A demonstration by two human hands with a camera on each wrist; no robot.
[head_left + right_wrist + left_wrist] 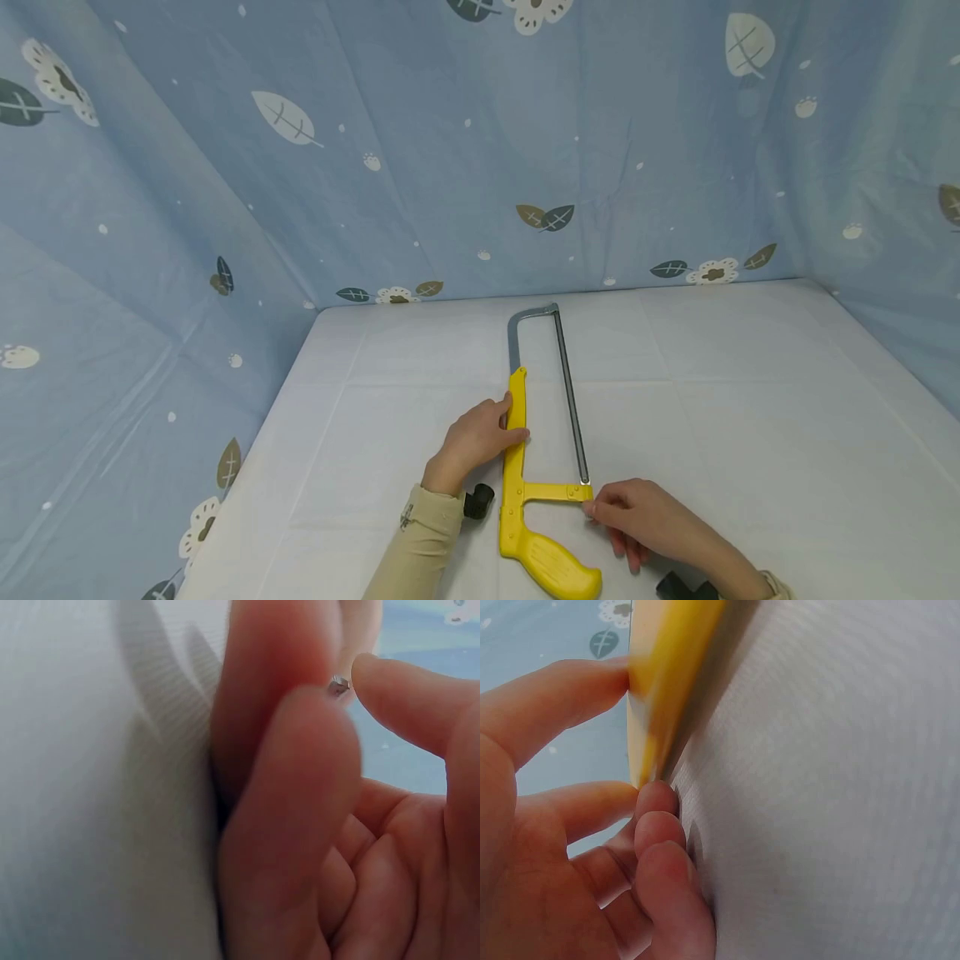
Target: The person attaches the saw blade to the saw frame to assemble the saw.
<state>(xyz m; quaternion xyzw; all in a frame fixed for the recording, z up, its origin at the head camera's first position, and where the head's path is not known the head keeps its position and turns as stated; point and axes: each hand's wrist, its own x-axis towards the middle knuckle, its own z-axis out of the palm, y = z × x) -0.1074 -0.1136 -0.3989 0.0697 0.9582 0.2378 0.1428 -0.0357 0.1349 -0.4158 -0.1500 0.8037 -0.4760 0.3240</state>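
A hacksaw [512, 467] with a yellow frame and grip and a grey metal front bow lies flat on the white cloth. Its dark blade [572, 392] runs along the right side. My left hand [474, 437] holds the yellow back of the frame between thumb and fingers; the wrist view shows the fingertips close to the cloth. By the near end of the blade, my right hand [647, 518] has thumb and fingers at the tip of the yellow crossbar. A small metal screw end [339, 685] shows between them in the right wrist view.
The white-covered table [757, 400] spreads out on both sides of the saw. Blue patterned curtains [450, 167] hang behind it and along the sides. Black wrist-camera mounts [478, 502] sit at both wrists.
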